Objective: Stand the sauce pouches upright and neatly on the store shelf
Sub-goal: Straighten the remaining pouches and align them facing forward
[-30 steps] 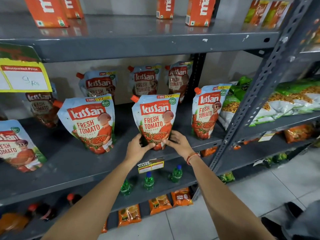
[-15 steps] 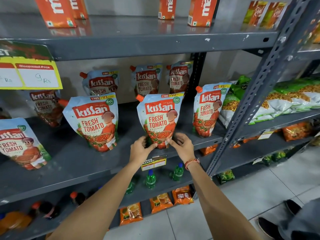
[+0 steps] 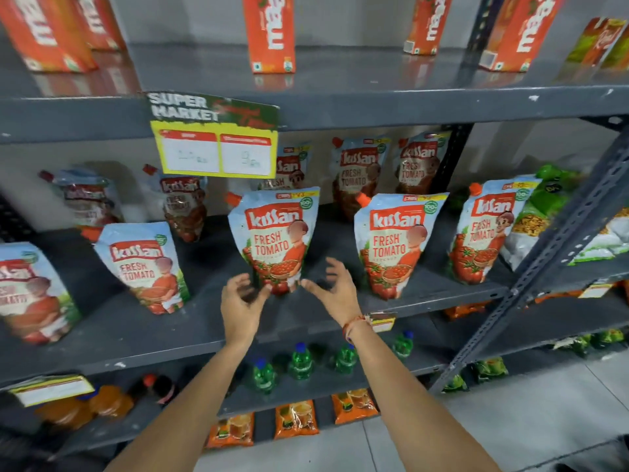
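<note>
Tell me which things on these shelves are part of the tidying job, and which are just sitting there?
Part of the job:
ketchup pouch between the hands
left hand
right hand
other ketchup pouches
middle shelf

Just sitting there:
orange juice cartons
green bottles
price sign

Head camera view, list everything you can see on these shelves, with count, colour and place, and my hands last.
Ketchup pouches: five in the front row, at least five behind, blue and red, middle shelf; some blurred.
Juice cartons: at least five, orange, top shelf.
Price sign: one, yellow and green, hanging from the top shelf edge.
Snack bags: several, green and white, right bay.
Green bottles: four, blue caps, shelf below.
Orange packets: three, lowest shelf.
Left hand: open, at the centre pouch's lower left corner.
Right hand: open, at its lower right corner, red thread on the wrist.
</note>
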Demonstrator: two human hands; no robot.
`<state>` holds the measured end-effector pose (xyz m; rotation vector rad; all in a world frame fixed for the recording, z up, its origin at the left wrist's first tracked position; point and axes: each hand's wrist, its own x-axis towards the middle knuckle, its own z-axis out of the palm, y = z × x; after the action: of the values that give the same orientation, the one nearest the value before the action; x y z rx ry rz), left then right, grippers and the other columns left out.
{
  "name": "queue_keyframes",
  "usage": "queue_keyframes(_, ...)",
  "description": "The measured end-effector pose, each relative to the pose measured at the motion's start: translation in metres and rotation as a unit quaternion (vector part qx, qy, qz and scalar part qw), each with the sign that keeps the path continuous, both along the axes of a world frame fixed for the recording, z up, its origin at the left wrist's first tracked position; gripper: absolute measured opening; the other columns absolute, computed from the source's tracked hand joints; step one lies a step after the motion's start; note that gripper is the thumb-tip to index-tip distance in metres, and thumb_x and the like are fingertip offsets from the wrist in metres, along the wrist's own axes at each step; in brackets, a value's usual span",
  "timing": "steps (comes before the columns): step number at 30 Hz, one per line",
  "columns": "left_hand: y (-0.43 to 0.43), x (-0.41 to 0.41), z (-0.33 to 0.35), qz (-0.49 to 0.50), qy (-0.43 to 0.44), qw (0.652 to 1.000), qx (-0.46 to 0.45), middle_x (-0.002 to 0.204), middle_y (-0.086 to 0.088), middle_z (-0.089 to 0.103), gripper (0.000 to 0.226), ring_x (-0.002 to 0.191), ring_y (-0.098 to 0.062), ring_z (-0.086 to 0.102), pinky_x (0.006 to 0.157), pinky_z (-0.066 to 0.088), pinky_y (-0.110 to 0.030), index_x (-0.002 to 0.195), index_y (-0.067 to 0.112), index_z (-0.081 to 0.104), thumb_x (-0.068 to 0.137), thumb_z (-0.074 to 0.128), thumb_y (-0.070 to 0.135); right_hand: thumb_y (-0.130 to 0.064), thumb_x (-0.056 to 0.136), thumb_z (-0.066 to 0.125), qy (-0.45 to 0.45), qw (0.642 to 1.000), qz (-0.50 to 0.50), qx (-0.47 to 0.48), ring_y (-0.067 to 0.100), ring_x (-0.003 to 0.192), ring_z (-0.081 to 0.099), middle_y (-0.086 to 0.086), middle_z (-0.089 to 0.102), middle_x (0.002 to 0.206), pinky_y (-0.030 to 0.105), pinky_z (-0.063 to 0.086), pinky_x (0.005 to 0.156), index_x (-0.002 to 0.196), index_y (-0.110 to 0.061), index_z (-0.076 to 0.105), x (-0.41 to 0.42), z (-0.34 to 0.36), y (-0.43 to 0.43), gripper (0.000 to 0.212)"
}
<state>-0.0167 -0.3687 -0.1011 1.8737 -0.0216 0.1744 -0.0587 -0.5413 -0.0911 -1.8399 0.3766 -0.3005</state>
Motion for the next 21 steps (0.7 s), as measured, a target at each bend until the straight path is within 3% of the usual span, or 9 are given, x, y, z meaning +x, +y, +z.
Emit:
queue_keyframes(2,0.013,0.018,-0.005,-0.077,0.080,0.994,0.022,0.139,-0.014,0.042,0.082,0.122,-0.028,0.049,0.102,0.045,-0.045,0.138,0.008,0.035,0.071,0.079,0.023,-0.023,0.074,0.078,0.046,0.997,0.047,0.046,0.021,0.125,0.043,0.010,0.038,0.140,0.036,0.043,0.102,0.143,-0.016,0.027,0.018,0.005,0.004,0.087)
queue_keyframes(4,0.017,0.030,-0.006,-0.157,0.124,0.979,0.031,0.152,-0.012,0.027,0.097,0.136,-0.028,0.035,0.110,0.036,-0.045,0.146,0.012,0.019,0.070,0.079,0.023,-0.017,0.074,0.078,0.073,0.992,0.077,0.066,0.026,0.136,0.034,0.013,0.030,0.150,0.043,0.037,0.110,0.148,-0.017,0.017,0.033,0.007,0.007,0.096)
queue_keyframes(8,0.014,0.042,-0.004,-0.233,0.125,0.963,0.048,0.148,-0.004,0.037,0.089,0.135,-0.024,0.037,0.109,0.033,-0.039,0.145,0.020,0.020,0.075,0.074,0.032,-0.011,0.084,0.068,0.089,0.987,0.102,0.085,0.027,0.143,0.023,0.012,0.024,0.155,0.039,0.026,0.114,0.149,-0.012,0.014,0.042,0.012,0.012,0.084)
queue_keyframes(14,0.016,0.039,-0.003,-0.228,0.095,0.967,0.069,0.146,-0.007,0.042,0.075,0.133,-0.027,0.041,0.110,0.035,-0.040,0.145,0.017,0.024,0.084,0.065,0.032,-0.012,0.088,0.062,0.060,0.989,0.110,0.078,0.024,0.135,0.036,0.006,0.047,0.137,0.024,0.031,0.101,0.139,-0.011,0.034,0.031,0.009,0.019,0.057)
queue_keyframes(21,0.014,0.007,-0.009,-0.208,0.053,0.971,0.105,0.138,-0.010,0.052,0.069,0.126,-0.027,0.049,0.104,0.041,-0.041,0.142,0.010,0.032,0.084,0.064,0.031,-0.023,0.086,0.065,0.045,0.994,0.074,0.066,0.022,0.133,0.040,0.007,0.047,0.142,0.033,0.035,0.107,0.137,-0.018,0.037,-0.001,-0.007,0.019,0.059)
